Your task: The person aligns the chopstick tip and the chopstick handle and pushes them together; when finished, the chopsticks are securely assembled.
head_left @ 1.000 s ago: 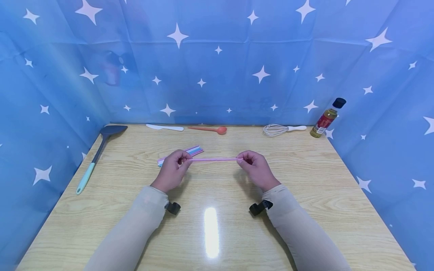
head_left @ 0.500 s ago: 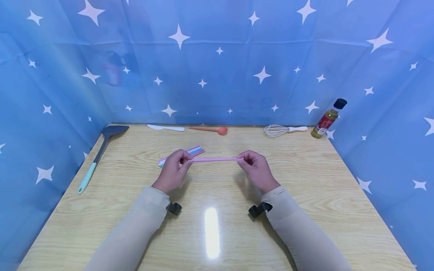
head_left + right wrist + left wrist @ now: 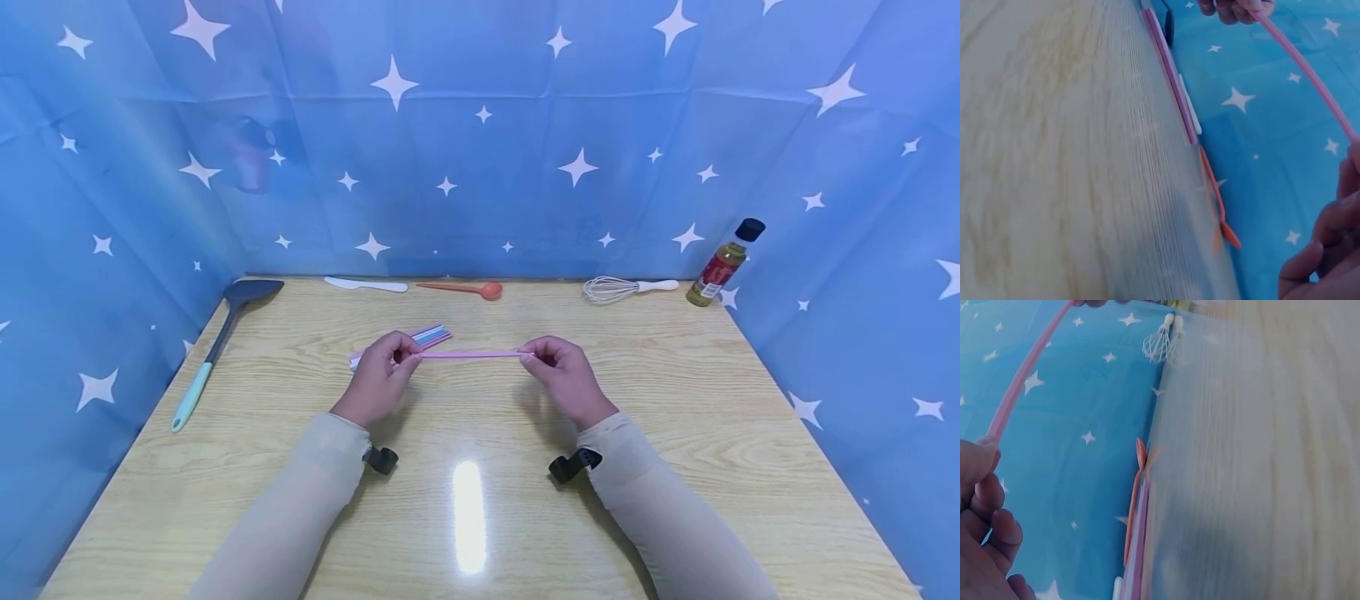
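Left hand [image 3: 378, 377]: fingers pinch the pink straw [image 3: 472, 354] by 1 end
Right hand [image 3: 564, 377]: pinches its other end
Straw: level above the desk [image 3: 675, 400]

The head view looks forward and down over the worktop [image 3: 675, 433]. Each wrist view sits close beside its hand, skimming the worktop; all three share the pink straw [image 3: 472, 354] and red spoon [image 3: 465, 287].
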Available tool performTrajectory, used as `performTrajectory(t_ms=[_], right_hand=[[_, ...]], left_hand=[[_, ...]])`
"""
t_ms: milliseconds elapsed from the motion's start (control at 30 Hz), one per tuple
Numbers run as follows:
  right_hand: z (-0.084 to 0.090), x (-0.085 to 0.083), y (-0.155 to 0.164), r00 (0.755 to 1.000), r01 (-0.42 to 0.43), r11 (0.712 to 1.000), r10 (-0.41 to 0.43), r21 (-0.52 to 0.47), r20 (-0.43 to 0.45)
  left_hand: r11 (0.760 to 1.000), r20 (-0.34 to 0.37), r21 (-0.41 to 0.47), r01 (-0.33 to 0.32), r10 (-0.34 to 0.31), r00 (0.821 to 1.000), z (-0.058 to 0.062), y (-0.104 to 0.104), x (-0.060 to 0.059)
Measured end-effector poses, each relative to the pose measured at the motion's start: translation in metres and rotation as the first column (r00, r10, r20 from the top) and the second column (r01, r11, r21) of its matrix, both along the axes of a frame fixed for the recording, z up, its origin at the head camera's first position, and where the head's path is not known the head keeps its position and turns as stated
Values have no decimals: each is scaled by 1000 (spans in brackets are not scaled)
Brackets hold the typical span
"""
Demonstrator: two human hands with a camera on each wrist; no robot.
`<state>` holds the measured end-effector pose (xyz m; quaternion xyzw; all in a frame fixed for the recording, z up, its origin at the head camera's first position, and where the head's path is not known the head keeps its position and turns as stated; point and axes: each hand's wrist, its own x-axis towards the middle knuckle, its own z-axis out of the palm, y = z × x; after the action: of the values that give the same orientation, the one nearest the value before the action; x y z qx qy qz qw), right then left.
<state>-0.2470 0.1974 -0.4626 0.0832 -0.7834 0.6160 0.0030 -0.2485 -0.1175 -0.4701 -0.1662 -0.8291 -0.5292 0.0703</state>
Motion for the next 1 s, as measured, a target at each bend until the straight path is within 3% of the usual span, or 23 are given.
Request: performTrajectory(t_ms=[167,367,533,700,867,933,1000], right_hand=[[-1,-1,1,999,16,999,-17,30,38],[-1,-2,2,998,33,999,-35,41,49],[-2,-1,0,999,13,1000,-13,11,53],[-2,0,-1,998,5,1000,-6,5,60],[-1,1,-2,997,-1,1000,2,-8,71],[-1,1,-2,997,-3,1000,4,-13,74],[-1,1,-3,997,-4,1000,5,-18,78]], left_hand=[[998,84,3,-59,58,995,-3,-16,-7],[977,94,-29,-209,211,973,-11,-47,-20],[930,119,-107,-350,362,925,-16,-65,-27],[870,180,-201,-451,485,856,-16,-71,-27],[828,274,-293,-478,552,788,-15,-75,-24],[825,300,-316,-469,555,775,-15,-76,-23],[830,319,-331,-448,545,775,-15,-77,-22]])
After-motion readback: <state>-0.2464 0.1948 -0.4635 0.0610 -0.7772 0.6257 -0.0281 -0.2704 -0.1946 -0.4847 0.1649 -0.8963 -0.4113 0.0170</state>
